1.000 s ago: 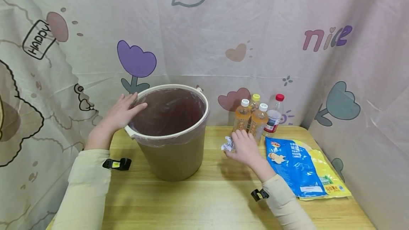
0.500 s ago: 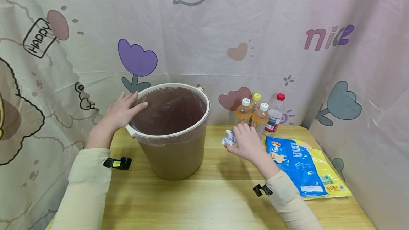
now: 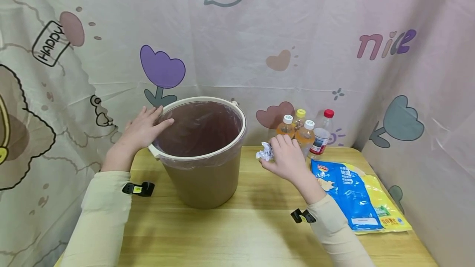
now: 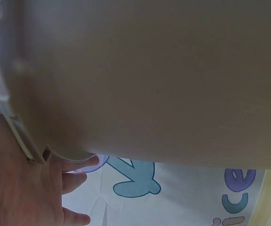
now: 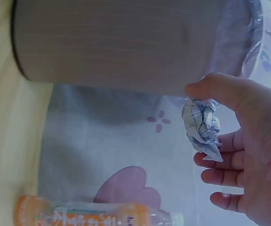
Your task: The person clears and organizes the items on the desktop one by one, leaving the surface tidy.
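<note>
My left hand (image 3: 141, 132) rests on the pale rim of a brown trash bin (image 3: 204, 184), its fingers fairly straight. In the left wrist view the palm lies against the rim, and the bin wall (image 4: 149, 84) fills most of the picture. A clear plastic liner (image 3: 202, 162) is folded over the bin's top. To the right of the bin, my right hand (image 3: 287, 158) pinches a crumpled ball of paper (image 3: 264, 152) above the table. From the right wrist, the paper ball (image 5: 201, 123) shows between thumb and fingers, with line marks on it.
Behind the right hand stand three orange drink bottles (image 3: 305, 135) and a red-capped bottle (image 3: 322, 135). A blue snack bag (image 3: 349, 195) overlaps a yellow bag (image 3: 382, 201) on the right of the wooden table (image 3: 222, 234). A printed curtain (image 3: 230, 52) hangs behind.
The right hand has risen slightly, lifting the crumpled paper ball away from the table beside the bottles. The left hand stays on the bin rim.
</note>
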`<action>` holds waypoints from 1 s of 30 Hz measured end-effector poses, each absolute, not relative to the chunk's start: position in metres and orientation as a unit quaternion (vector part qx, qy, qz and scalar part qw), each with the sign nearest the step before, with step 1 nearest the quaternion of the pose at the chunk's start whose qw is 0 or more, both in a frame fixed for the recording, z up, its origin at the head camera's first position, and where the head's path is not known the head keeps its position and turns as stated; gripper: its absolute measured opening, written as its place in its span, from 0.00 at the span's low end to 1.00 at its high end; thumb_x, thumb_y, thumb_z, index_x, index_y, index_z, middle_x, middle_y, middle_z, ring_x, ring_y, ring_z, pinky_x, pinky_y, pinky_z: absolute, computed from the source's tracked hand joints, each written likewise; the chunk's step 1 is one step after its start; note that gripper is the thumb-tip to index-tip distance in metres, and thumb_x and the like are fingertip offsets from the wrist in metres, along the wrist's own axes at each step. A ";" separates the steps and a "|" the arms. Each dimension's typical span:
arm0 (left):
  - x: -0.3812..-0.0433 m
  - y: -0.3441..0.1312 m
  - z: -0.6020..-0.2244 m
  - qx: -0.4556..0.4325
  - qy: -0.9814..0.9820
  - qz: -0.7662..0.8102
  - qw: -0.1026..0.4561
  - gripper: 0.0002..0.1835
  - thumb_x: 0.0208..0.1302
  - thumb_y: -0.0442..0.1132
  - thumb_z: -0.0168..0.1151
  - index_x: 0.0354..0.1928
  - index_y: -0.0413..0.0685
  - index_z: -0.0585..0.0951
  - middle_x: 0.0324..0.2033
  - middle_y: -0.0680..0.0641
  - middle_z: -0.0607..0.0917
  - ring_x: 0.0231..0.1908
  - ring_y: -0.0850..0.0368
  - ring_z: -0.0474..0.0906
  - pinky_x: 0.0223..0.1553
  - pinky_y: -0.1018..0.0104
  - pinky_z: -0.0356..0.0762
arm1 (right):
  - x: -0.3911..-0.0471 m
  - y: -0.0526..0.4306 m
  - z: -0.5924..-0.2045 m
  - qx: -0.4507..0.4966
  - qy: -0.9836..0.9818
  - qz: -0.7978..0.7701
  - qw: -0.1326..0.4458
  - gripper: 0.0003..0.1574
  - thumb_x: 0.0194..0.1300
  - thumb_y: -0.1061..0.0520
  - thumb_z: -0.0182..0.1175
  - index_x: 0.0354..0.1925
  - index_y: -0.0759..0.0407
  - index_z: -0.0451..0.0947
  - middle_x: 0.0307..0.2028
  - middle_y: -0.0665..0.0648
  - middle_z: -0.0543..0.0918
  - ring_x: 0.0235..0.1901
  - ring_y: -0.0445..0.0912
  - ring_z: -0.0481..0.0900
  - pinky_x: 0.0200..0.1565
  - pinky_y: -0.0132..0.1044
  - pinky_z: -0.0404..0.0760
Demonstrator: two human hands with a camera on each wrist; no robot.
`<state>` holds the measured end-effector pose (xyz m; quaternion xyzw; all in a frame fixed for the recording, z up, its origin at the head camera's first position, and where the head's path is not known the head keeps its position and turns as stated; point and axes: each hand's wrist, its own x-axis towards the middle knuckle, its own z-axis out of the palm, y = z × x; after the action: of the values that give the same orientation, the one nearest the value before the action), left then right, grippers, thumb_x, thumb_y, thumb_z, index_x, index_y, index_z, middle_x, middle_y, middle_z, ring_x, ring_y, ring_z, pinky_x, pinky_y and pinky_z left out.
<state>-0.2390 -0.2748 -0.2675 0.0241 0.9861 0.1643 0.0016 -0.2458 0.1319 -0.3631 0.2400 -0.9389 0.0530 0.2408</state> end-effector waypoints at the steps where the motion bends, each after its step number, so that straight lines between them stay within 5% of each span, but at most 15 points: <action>1: -0.239 -0.275 -0.267 0.024 0.986 0.163 0.001 0.48 0.68 0.73 0.30 0.78 0.48 0.42 0.76 0.32 0.44 0.75 0.31 0.28 0.64 0.21 0.34 | -0.246 0.131 -0.361 0.239 -0.938 0.058 0.244 0.33 0.52 0.35 0.65 0.43 0.58 0.73 0.39 0.57 0.77 0.43 0.53 0.72 0.39 0.45 0.71; 30: -0.240 -0.274 -0.266 0.021 0.985 0.172 0.016 0.49 0.67 0.74 0.31 0.78 0.49 0.38 0.75 0.32 0.34 0.75 0.32 0.27 0.67 0.24 0.31 | -0.245 0.112 -0.311 0.260 -0.898 0.101 0.341 0.33 0.53 0.35 0.64 0.42 0.59 0.73 0.39 0.57 0.77 0.43 0.53 0.74 0.40 0.47 0.72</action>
<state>-0.2395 -0.2745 -0.2665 0.0208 0.9848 0.1719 0.0163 -0.2448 0.1118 -0.3106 0.2598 -0.8977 0.1012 0.3412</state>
